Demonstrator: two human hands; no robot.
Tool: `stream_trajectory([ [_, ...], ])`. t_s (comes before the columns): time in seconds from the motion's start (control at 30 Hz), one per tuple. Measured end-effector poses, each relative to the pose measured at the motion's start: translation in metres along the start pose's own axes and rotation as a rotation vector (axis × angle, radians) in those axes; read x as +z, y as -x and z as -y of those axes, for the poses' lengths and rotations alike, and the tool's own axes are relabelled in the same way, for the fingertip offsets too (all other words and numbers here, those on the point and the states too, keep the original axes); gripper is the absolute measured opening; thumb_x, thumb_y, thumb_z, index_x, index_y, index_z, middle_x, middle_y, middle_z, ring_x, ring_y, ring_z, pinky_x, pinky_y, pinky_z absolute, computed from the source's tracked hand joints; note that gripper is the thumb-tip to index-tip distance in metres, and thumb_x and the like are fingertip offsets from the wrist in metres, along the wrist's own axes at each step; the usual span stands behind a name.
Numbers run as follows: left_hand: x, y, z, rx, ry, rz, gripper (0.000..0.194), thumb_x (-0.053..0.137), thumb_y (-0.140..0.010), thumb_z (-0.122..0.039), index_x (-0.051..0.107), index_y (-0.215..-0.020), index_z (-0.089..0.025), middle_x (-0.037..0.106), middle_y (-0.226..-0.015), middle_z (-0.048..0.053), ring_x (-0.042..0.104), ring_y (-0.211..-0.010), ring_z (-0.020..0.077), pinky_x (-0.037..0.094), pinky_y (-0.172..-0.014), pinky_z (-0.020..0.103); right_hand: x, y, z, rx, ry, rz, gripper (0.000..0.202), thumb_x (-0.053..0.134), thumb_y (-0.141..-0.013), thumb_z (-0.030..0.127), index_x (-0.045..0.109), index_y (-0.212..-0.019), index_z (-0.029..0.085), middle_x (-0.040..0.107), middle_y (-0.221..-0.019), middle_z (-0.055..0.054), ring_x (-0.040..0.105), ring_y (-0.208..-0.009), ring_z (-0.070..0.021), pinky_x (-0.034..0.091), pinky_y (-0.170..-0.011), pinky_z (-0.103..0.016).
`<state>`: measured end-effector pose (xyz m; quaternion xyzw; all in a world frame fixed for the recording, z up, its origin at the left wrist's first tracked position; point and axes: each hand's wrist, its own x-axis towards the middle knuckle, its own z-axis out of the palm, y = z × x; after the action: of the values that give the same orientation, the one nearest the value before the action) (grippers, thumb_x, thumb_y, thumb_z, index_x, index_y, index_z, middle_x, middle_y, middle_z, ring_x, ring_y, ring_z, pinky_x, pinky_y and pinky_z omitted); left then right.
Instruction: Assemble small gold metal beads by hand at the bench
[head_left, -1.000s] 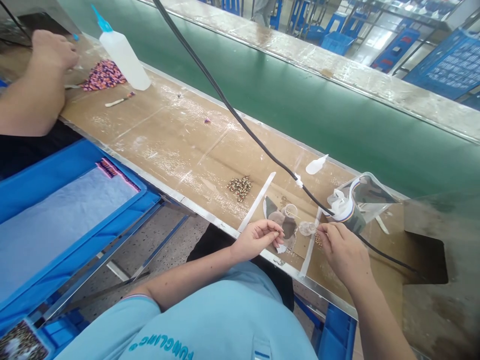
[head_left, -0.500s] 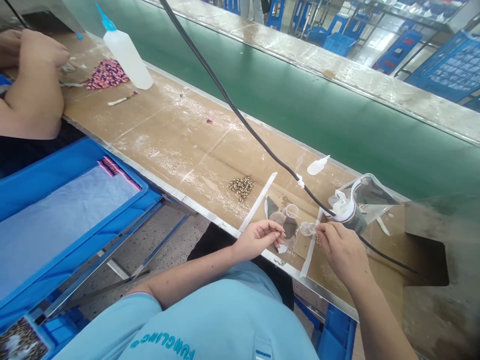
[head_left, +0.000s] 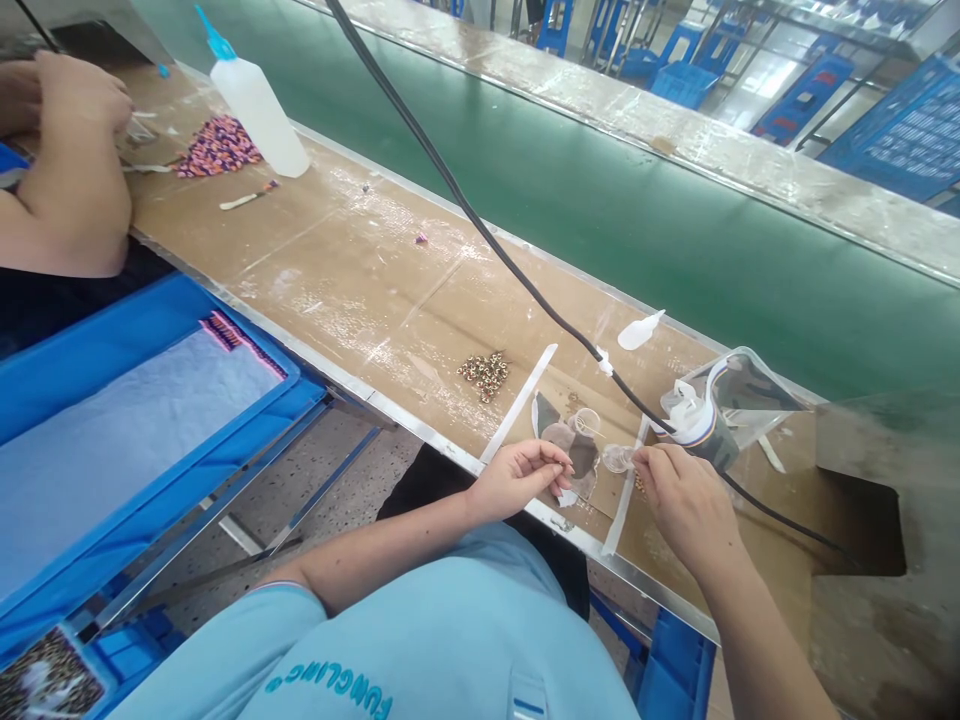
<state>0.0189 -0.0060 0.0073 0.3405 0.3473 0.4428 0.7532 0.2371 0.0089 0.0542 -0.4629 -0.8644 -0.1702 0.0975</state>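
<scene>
Near the front edge of the brown worktop, my left hand [head_left: 525, 478] is closed in a pinch; what its fingertips hold is too small to name. My right hand [head_left: 681, 500] is also closed, its fingertips at a small clear round piece [head_left: 616, 458]; whether they grip it is unclear. Between and beyond the hands lie a dark flat patch [head_left: 582, 457] and a clear ring-like cup [head_left: 585, 421] with a thin stick across it. Small gold beads [head_left: 640, 482] are partly hidden by my right hand. A pile of dark and gold beads [head_left: 484, 375] sits to the left.
A black cable [head_left: 480, 225] crosses above the worktop. An open plastic bag [head_left: 709, 410] stands at the right, near a white teardrop piece [head_left: 640, 331]. At upper left are a white bottle [head_left: 259, 118], a pink-purple pile [head_left: 219, 147] and another person's arm [head_left: 82, 190]. A blue tray [head_left: 150, 430] is lower left.
The whole view has shifted slightly. Both hands keep nearly the same pose and place over the worktop.
</scene>
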Motion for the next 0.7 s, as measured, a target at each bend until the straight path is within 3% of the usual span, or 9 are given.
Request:
stream_trajectory([
  [0.43,-0.001,0.001,0.001,0.007,0.002,0.002,0.037,0.071,-0.070,-0.044,0.060,-0.084,-0.012,0.064,-0.078,0.004,0.062,-0.067,0.0101,0.052,-0.063,0.024,-0.008,0.000,0.001,0.047,-0.081,-0.053,0.024,0.039,-0.094,0.022,0.054,-0.076,0.017,0.061,-0.074,-0.004,0.052,-0.063,-0.0131,0.036,-0.065,-0.026],
  [0.7,0.000,0.002,-0.001,0.046,-0.001,-0.034,0.037,0.070,-0.071,-0.045,0.060,-0.084,-0.012,0.064,-0.075,0.004,0.062,-0.066,0.0112,0.052,-0.062,0.025,-0.014,0.009,0.041,0.142,-0.143,-0.059,0.023,0.040,-0.095,0.024,0.057,-0.080,0.020,0.063,-0.081,-0.003,0.054,-0.062,-0.0098,0.035,-0.056,-0.022],
])
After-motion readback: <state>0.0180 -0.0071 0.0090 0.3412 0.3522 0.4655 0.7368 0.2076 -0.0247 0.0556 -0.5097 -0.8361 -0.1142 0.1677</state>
